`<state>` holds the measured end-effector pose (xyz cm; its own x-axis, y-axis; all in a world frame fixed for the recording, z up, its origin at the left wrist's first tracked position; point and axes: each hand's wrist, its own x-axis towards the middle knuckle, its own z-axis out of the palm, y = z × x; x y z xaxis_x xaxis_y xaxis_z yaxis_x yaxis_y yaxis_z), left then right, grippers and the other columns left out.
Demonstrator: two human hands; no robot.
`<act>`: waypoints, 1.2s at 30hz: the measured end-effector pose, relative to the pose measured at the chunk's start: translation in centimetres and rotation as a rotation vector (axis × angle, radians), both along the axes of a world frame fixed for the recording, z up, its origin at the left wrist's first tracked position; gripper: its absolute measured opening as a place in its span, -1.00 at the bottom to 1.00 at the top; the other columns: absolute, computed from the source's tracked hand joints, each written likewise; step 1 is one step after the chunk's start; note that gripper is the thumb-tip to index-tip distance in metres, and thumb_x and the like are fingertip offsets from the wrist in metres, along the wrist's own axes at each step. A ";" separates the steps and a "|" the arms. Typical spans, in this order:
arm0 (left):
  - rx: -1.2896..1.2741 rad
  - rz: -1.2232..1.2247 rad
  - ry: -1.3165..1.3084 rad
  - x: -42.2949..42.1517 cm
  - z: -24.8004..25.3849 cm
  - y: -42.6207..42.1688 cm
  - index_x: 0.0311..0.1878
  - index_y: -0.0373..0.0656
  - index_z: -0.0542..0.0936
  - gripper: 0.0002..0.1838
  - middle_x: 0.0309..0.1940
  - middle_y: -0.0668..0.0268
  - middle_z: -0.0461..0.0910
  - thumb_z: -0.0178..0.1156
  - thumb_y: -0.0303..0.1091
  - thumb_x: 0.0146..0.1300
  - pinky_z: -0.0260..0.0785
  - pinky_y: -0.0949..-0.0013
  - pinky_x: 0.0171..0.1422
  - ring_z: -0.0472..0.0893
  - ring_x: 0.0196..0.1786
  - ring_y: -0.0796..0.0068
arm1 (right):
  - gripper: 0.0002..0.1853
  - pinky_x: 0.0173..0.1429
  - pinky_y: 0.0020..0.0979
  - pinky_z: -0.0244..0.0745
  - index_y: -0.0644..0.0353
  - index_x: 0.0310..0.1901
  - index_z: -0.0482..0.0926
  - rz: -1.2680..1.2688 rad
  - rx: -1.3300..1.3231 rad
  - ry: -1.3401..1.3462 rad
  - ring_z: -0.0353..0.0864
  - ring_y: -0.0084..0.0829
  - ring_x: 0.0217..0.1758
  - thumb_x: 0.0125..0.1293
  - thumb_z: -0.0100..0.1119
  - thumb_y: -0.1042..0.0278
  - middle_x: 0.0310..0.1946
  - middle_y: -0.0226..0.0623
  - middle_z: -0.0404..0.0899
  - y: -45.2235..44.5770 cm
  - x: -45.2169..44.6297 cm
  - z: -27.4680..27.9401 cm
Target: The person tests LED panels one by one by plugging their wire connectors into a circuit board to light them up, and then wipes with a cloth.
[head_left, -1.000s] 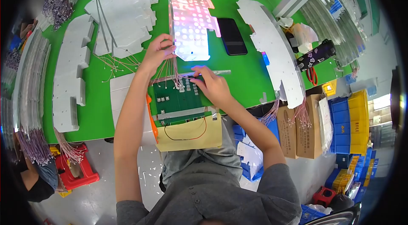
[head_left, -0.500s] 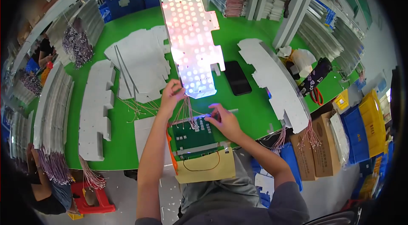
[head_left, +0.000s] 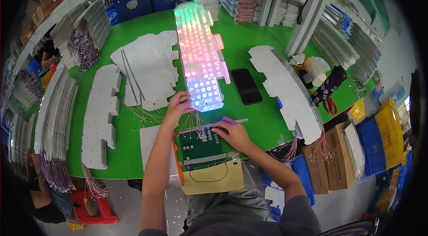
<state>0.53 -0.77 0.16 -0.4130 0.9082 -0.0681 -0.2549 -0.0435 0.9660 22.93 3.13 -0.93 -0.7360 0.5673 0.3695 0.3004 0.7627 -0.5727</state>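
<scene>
A long panel (head_left: 203, 57) glows green, red and blue in the middle of the green table. My left hand (head_left: 179, 103) pinches the lit panel at its lower left corner. From that end a bundle of thin wires (head_left: 195, 122) runs down to a green circuit board (head_left: 200, 147) with white connectors. Over the board's upper right edge, my right hand (head_left: 232, 132) has its thumb and fingers together at the connectors; what they hold is too small to make out. A yellow sheet (head_left: 214, 182) lies under the board's near edge.
A black phone (head_left: 246, 86) lies right of the lit panel. Unlit white panels lie left (head_left: 100, 115) and right (head_left: 287, 89). Red-handled scissors (head_left: 330, 106) are by a dark patterned pouch (head_left: 330, 85). Stacked panels (head_left: 55, 115) stand far left. At the left edge is another person's arm (head_left: 39, 187).
The head view has tilted up, showing more of the table's back. The lit panel was raised half a second ago and now sits lower and flatter. Both hands stay near its wires and the board.
</scene>
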 end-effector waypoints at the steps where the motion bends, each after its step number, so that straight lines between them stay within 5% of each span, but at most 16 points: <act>1: -0.044 -0.007 -0.020 0.0 0.1 0.0 -0.08 -0.25 0.40 -0.74 -0.29 0.20 0.54 0.05 -0.62 0.12 0.51 0.49 -0.19 0.58 -0.28 0.40 | -0.86 -0.44 -0.47 0.34 0.11 -0.28 0.53 0.004 0.004 0.012 0.44 -0.42 -0.54 0.16 0.17 0.28 -0.42 -0.45 0.50 0.0 0.0 -0.1; 13: -0.191 -0.014 -0.272 -0.4 0.5 0.3 0.00 -0.31 0.39 -0.68 -0.14 0.10 0.51 0.01 -0.61 0.14 0.53 0.48 -0.23 0.59 -0.29 0.36 | -0.91 -0.44 -0.53 0.32 0.18 -0.32 0.55 0.039 0.037 0.096 0.44 -0.46 -0.53 0.14 0.19 0.39 -0.41 -0.45 0.51 0.4 -0.3 -0.8; 17: 0.030 0.004 -0.019 -0.3 -0.6 0.2 0.03 -0.26 0.39 -0.66 -0.14 0.15 0.52 -0.01 -0.61 0.15 0.53 0.48 -0.23 0.58 -0.29 0.39 | -0.89 -0.49 -0.58 0.28 0.21 -0.29 0.56 0.019 0.036 0.338 0.39 -0.53 -0.57 0.12 0.20 0.46 -0.45 -0.44 0.52 0.0 -0.2 -0.2; 20: 0.045 0.112 -0.030 -1.1 0.2 0.2 0.06 -0.22 0.38 -0.62 -0.10 0.21 0.50 -0.04 -0.65 0.14 0.50 0.49 -0.22 0.55 -0.22 0.42 | -0.87 -0.51 -0.59 0.26 0.21 -0.27 0.57 0.019 0.005 0.298 0.36 -0.55 -0.59 0.12 0.20 0.48 -0.47 -0.44 0.52 -0.6 0.0 0.7; 24: 0.158 0.804 0.067 -4.7 -1.2 -0.1 0.16 -0.16 0.28 -0.49 0.11 0.20 0.30 -0.06 -0.70 0.09 0.36 0.41 0.00 0.40 0.06 0.28 | -0.84 -0.54 -0.60 0.23 0.21 -0.24 0.58 0.031 0.000 0.275 0.33 -0.58 -0.62 0.11 0.20 0.50 -0.50 -0.44 0.53 -0.5 -0.6 0.8; 25: 0.154 0.809 0.071 -5.6 -1.7 -0.2 0.16 -0.16 0.28 -0.49 0.11 0.20 0.30 -0.06 -0.70 0.09 0.36 0.41 0.00 0.40 0.06 0.28 | -0.84 -0.55 -0.60 0.23 0.21 -0.23 0.58 0.038 0.020 0.268 0.32 -0.58 -0.63 0.11 0.20 0.51 -0.50 -0.44 0.54 -0.5 -0.6 0.6; 27: -0.054 1.310 0.976 -7.2 -2.6 0.0 0.20 -0.13 0.22 -0.42 0.16 0.16 0.24 -0.01 -0.68 0.05 0.18 0.32 0.20 0.35 0.09 0.10 | -0.82 -0.56 -0.60 0.22 0.21 -0.21 0.59 0.050 0.060 0.246 0.32 -0.58 -0.65 0.11 0.20 0.51 -0.51 -0.44 0.54 -0.5 -0.4 0.3; 29: -0.168 1.425 1.255 -4.9 -0.1 -0.3 0.12 -0.14 0.31 -0.46 0.11 0.16 0.31 0.08 -0.64 -0.01 0.03 0.26 0.29 0.33 0.11 0.04 | -0.83 -0.57 -0.58 0.23 0.21 -0.23 0.58 0.046 0.071 0.244 0.33 -0.56 -0.65 0.10 0.20 0.51 -0.50 -0.43 0.55 -0.5 -0.5 0.2; 30: -0.172 1.422 1.253 -4.2 0.7 -0.5 0.12 -0.14 0.31 -0.46 0.11 0.16 0.31 0.08 -0.64 -0.01 0.03 0.26 0.29 0.33 0.11 0.04 | -0.84 -0.58 -0.56 0.23 0.21 -0.24 0.58 0.042 0.085 0.245 0.35 -0.54 -0.66 0.09 0.20 0.51 -0.49 -0.42 0.56 -0.5 -0.5 0.3; 32: 0.180 0.801 1.372 -3.0 1.2 -0.8 -0.08 -0.19 0.47 -0.65 -0.05 0.19 0.47 0.15 -0.55 -0.02 0.13 0.27 0.21 0.40 0.03 0.14 | -0.85 -0.59 -0.51 0.25 0.21 -0.27 0.57 0.036 0.110 0.246 0.38 -0.49 -0.66 0.07 0.20 0.51 -0.47 -0.40 0.57 -0.6 -0.6 0.2; 34: 0.122 0.446 1.006 -1.7 0.2 0.2 -0.33 -0.24 0.56 -0.87 -0.32 0.21 0.56 0.18 -0.48 -0.01 0.27 0.33 0.04 0.48 -0.13 0.23 | -0.86 -0.59 -0.53 0.24 0.22 -0.28 0.57 0.035 0.112 0.257 0.36 -0.51 -0.67 0.07 0.20 0.52 -0.48 -0.41 0.57 -0.6 -0.6 0.2; 36: 0.034 0.381 1.058 -0.5 -0.7 0.6 -0.37 -0.27 0.57 -0.88 -0.38 0.21 0.56 0.20 -0.44 0.00 0.31 0.38 -0.10 0.50 -0.23 0.31 | -0.86 -0.59 -0.57 0.22 0.24 -0.28 0.58 0.033 0.124 0.287 0.34 -0.55 -0.67 0.08 0.19 0.55 -0.51 -0.41 0.57 -0.5 -0.6 0.2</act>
